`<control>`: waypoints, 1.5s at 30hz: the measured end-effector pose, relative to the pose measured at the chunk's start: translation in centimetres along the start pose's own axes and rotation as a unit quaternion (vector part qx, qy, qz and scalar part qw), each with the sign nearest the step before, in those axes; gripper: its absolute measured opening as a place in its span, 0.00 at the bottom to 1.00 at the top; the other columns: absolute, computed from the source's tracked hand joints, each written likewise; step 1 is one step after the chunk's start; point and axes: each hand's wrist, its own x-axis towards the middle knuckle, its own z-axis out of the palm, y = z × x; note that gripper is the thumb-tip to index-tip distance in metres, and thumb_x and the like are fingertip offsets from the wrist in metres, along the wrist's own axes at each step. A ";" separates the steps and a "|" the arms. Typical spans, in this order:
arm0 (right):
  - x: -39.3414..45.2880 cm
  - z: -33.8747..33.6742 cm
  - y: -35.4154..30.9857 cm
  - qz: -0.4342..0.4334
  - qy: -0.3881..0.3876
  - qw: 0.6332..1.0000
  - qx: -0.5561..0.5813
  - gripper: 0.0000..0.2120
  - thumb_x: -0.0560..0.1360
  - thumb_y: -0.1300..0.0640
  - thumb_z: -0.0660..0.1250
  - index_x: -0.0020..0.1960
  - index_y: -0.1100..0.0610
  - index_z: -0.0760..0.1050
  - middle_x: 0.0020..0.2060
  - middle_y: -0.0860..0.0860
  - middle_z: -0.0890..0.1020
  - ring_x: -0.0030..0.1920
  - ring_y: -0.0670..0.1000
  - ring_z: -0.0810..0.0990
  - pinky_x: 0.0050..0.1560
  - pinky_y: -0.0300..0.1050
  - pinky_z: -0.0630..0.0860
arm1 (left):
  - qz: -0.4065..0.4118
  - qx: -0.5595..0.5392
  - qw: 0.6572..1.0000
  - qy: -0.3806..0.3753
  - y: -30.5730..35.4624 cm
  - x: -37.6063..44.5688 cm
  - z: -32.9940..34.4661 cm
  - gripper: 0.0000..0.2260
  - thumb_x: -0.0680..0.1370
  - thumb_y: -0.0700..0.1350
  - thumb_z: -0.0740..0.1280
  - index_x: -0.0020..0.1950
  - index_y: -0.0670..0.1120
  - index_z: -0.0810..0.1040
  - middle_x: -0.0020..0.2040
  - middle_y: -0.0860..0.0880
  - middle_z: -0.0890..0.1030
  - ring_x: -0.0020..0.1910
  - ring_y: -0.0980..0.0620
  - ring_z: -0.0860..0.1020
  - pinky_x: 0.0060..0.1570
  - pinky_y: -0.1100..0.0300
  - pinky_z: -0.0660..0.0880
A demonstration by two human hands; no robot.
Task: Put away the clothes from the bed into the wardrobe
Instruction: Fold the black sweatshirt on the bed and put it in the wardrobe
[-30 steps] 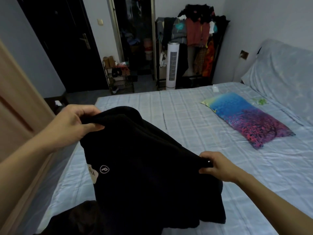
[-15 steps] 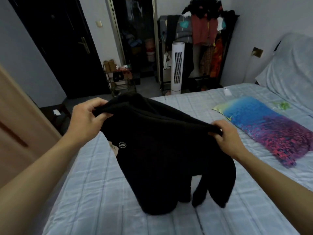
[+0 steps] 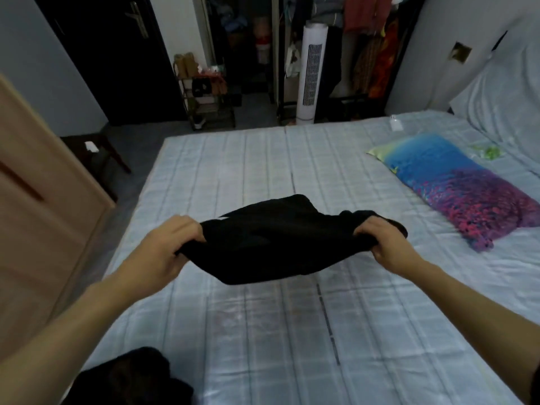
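Garment: black top [image 3: 280, 244], stretched between my two grips, long axis running left to right, hanging above the bed [image 3: 292, 331].
Left hand [image 3: 163, 252]: fingers curled round its left end.
Right hand [image 3: 391, 244]: pinching the right end.
Next pile: dark clothes [image 3: 128, 378] at the near bed edge, closer to my left.
Wardrobe: I judge it the wooden panel [image 3: 38, 214] on my left; inside hidden.

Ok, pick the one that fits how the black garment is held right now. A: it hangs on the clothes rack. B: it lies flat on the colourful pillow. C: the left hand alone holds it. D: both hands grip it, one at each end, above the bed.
D: the left hand and the right hand each grip one end of the black garment, stretched between them above the bed.
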 end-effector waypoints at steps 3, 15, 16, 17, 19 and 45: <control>-6.2 5.8 0.4 0.027 -0.078 0.997 0.011 0.18 0.62 0.69 0.62 0.48 0.60 0.81 0.46 0.56 0.81 0.47 0.60 0.80 0.51 0.55 0.77 | -0.044 -0.033 0.995 -0.083 0.6 -6.1 5.0 0.18 0.72 0.29 0.66 0.52 0.51 0.73 0.50 0.56 0.73 0.48 0.54 0.74 0.47 0.58 0.73; -24.1 15.5 -3.2 0.063 -0.243 0.968 -0.021 0.21 0.66 0.72 0.71 0.54 0.53 0.82 0.48 0.50 0.81 0.46 0.53 0.78 0.45 0.50 0.77 | -0.037 0.043 0.957 -0.284 6.7 -24.6 14.7 0.21 0.62 0.34 0.71 0.49 0.51 0.72 0.49 0.53 0.76 0.44 0.52 0.74 0.39 0.58 0.74; -24.6 15.9 -3.6 0.070 -0.294 0.953 -0.013 0.19 0.70 0.67 0.72 0.57 0.52 0.81 0.51 0.49 0.80 0.51 0.53 0.78 0.51 0.49 0.77 | -0.040 0.055 0.946 -0.316 6.8 -25.6 15.2 0.20 0.63 0.36 0.72 0.48 0.53 0.73 0.48 0.54 0.76 0.43 0.53 0.75 0.38 0.59 0.74; -25.0 16.1 -3.9 0.081 -0.350 0.933 -0.007 0.17 0.73 0.62 0.71 0.60 0.52 0.80 0.54 0.49 0.80 0.55 0.51 0.78 0.56 0.47 0.76 | -0.061 0.058 0.932 -0.353 6.7 -26.5 15.6 0.17 0.65 0.38 0.73 0.47 0.54 0.73 0.46 0.55 0.76 0.43 0.54 0.75 0.39 0.59 0.75; -25.2 16.3 -4.4 0.111 -0.398 0.911 0.006 0.16 0.77 0.55 0.70 0.64 0.51 0.78 0.57 0.49 0.78 0.59 0.49 0.77 0.61 0.42 0.73 | -0.112 0.050 0.903 -0.411 6.1 -27.0 16.1 0.08 0.73 0.43 0.70 0.47 0.53 0.74 0.48 0.56 0.75 0.49 0.55 0.75 0.46 0.58 0.75; -22.8 37.8 -5.6 0.121 -0.245 0.958 -0.092 0.34 0.80 0.33 0.47 0.81 0.46 0.44 0.81 0.51 0.42 0.80 0.50 0.37 0.77 0.53 0.39 | -0.274 0.064 0.909 -0.306 0.9 -28.2 41.9 0.36 0.77 0.71 0.46 0.81 0.54 0.58 0.81 0.48 0.58 0.78 0.44 0.59 0.74 0.42 0.48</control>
